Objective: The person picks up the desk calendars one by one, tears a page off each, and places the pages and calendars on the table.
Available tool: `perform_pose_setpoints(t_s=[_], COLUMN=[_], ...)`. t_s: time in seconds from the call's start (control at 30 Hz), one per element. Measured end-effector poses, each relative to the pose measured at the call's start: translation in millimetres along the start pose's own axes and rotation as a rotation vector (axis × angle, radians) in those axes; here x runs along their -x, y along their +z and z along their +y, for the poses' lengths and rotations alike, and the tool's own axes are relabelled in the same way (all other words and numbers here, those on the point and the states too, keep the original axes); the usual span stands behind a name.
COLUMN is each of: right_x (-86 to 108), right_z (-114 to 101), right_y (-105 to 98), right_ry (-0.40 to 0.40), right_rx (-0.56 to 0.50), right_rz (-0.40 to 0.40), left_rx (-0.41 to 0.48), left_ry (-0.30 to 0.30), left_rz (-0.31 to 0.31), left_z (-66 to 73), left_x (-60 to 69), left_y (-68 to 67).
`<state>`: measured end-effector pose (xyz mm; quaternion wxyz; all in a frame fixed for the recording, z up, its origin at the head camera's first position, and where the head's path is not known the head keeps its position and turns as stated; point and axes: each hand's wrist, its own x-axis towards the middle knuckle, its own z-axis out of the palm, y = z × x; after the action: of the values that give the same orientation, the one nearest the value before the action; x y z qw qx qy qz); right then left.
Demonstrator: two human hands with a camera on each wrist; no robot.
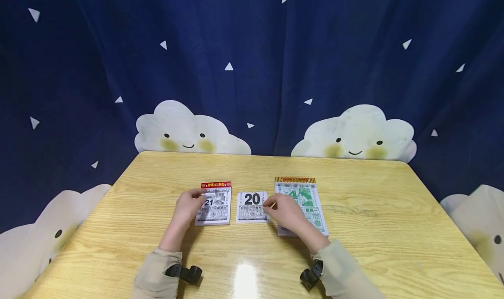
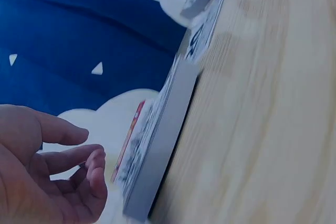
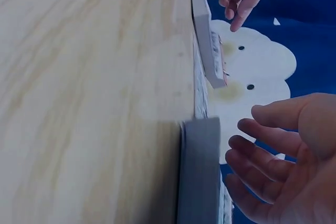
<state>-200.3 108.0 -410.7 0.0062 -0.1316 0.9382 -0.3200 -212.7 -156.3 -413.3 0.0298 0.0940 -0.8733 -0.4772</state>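
Observation:
A small tear-off calendar [image 1: 214, 217] with a red header and the number 21 lies at the left. My left hand [image 1: 189, 205] hovers at its upper left; in the left wrist view the left hand [image 2: 50, 169] holds nothing, its fingers loosely bent and thumb apart. To its right a torn-off calendar page [image 1: 252, 211] marked 20 lies flat. A larger tear-off calendar [image 1: 301, 189] with green print and a striped header is partly hidden by my right hand [image 1: 286, 209]. That right hand [image 3: 289, 156] has relaxed, spread fingers with nothing between them, its fingertips near the page's right edge.
All the paper lies on a light wooden table [image 1: 374, 220]. Behind it hangs a dark blue curtain [image 1: 252, 36] with white triangles and smiling clouds. A black wrist camera [image 1: 193, 274] is strapped to the left wrist and another camera [image 1: 309, 278] to the right.

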Motion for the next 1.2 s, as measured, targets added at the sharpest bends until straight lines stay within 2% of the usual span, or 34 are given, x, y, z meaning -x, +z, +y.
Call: perform_pose_setpoints(t_s=[0.27, 0.77, 1.03, 1.2], right_x=[6.2, 16.4, 22.8, 25.8], right_z=[12.7, 40.8, 50.7, 57.8], right_y=[-15.1, -47.6, -60.2, -63.6], right_ry=[0.054, 0.123, 0.198, 0.242], right_rx=[0.004, 0.036, 0.031, 0.046], right_rz=[0.076, 0.156, 0.158, 0.159], left_rx=[0.013, 0.007, 0.082, 0.128], left_ry=[0.103, 0.222, 0.207, 0.171], left_rz=[-0.074, -0.186, -0.258, -0.3], left_z=[14.5, 38.7, 47.0, 50.8], left_x=[7.3, 21.6, 27.0, 27.9], left_y=[28.4, 65.7, 85.0, 97.3])
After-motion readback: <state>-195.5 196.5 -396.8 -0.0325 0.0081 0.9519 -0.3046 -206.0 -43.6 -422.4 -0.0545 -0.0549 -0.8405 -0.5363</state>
